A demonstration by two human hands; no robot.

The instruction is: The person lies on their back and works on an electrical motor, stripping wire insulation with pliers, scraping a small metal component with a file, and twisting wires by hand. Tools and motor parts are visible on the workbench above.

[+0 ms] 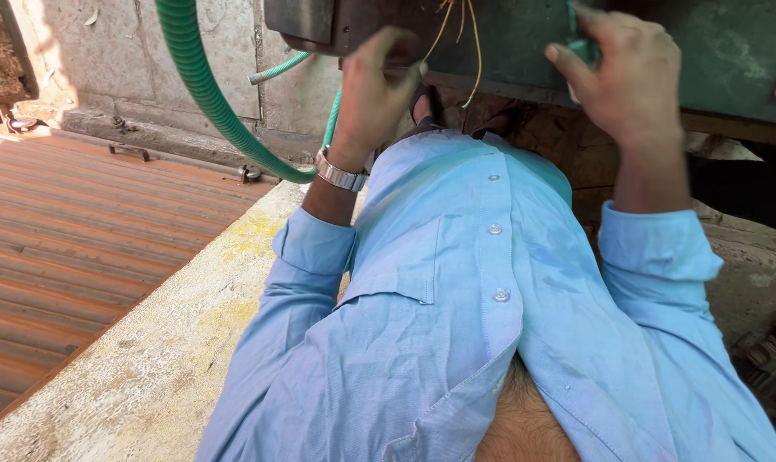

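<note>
Person in light blue shirt [456, 308], viewed from above. Left hand [373, 94], at 11 o'clock, fingers curled loosely by the yellow wires [473, 38], grip not discernible. Right hand [629, 77], at 1 o'clock, closed around a small green object [583, 47]. Beyond, dark green panel [713, 51]; green hose [204, 85] at 10 o'clock.

An outdoor work yard in sunlight: a rusty corrugated metal sheet [71, 231], a rough concrete ledge [161, 342], a ribbed green hose [204, 90] and a weathered green metal machine housing [713, 51].
</note>
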